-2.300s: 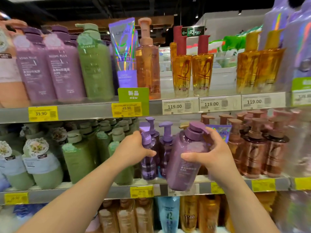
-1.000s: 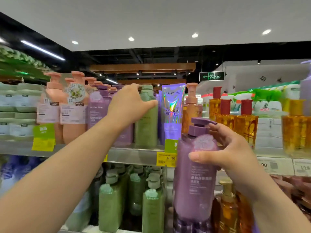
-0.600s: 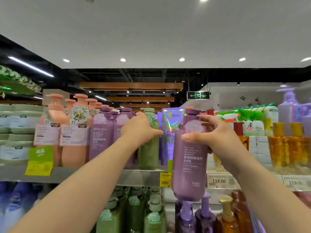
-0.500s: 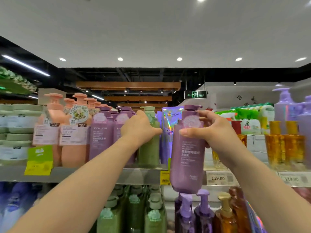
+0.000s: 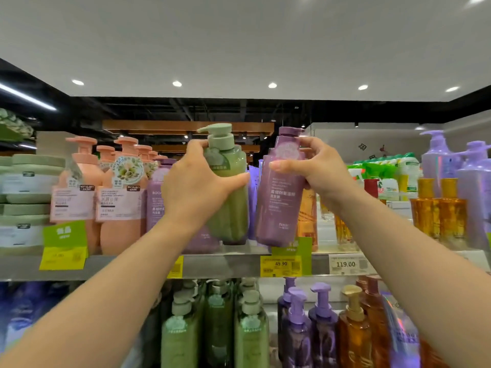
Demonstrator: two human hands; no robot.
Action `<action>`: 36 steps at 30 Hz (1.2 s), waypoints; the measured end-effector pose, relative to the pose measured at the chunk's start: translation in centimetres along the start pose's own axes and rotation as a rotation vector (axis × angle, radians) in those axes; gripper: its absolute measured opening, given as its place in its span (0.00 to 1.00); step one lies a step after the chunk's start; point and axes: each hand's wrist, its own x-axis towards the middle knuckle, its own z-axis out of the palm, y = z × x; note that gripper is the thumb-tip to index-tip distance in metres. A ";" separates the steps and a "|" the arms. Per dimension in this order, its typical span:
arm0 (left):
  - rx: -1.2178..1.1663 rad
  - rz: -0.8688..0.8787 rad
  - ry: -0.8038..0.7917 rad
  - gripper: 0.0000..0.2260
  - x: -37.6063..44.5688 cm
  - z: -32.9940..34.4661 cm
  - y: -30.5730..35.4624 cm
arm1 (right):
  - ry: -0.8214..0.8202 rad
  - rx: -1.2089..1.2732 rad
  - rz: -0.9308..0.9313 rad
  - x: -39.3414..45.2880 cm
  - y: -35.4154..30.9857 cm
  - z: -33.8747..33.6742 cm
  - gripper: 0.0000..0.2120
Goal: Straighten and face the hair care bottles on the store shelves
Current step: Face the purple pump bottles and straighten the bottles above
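My left hand [image 5: 196, 181] grips a green pump bottle [image 5: 228, 187] by its upper body, its base just above the top shelf [image 5: 225, 264]. My right hand [image 5: 316, 168] holds a purple pump bottle [image 5: 279, 205] near the neck, tilted slightly, its base hovering over the shelf edge beside the green one. The purple bottle's label faces me. More purple bottles [image 5: 156, 195] stand on the shelf behind my left hand, partly hidden.
Pink pump bottles [image 5: 117, 197] and green jars [image 5: 26, 197] fill the top shelf's left. Amber oil bottles [image 5: 438, 208] and lilac bottles [image 5: 473, 187] stand to the right. Green, purple and amber pump bottles [image 5: 249, 330] crowd the shelf below. Price tags [image 5: 281, 265] line the shelf edge.
My left hand has pulled the green bottle forward and up off the shelf row. My right hand has brought the purple bottle higher, next to the green one at top-shelf level.
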 end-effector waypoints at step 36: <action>0.157 -0.234 -0.450 0.42 -19.2 2.6 -13.0 | -0.136 -0.692 -0.043 0.5 3.8 7.6 0.30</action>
